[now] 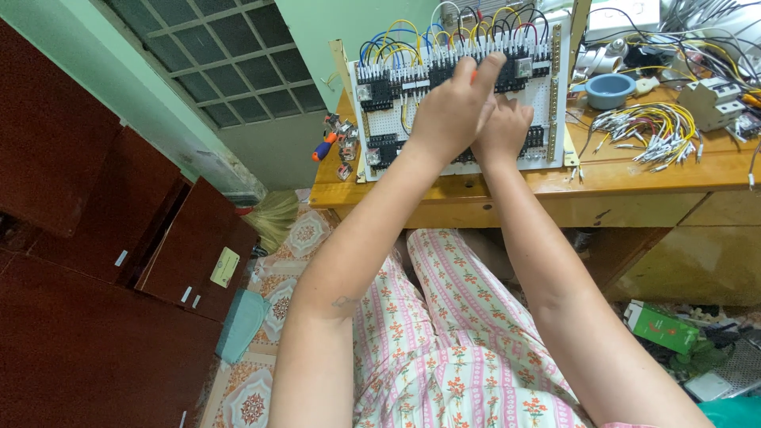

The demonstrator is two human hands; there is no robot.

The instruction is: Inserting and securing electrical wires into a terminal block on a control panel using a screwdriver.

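My left hand (pixel 452 111) and right hand (pixel 501 127), fingers curled and pressed on the white wiring board (pixel 547 119) propped at the desk (pixel 634 170) edge, seem mid-wiring, grip contents indeterminate; next move likely needs one loose ferruled wire (pixel 646 131) beside it.

A single head-worn camera looks steeply down over the person's lap toward the wiring board (pixel 460 103), close ahead.

Home elec. workbench: wired relay board (pixel 460 103), loose wires (pixel 646 131), tiled floor (pixel 261 388).
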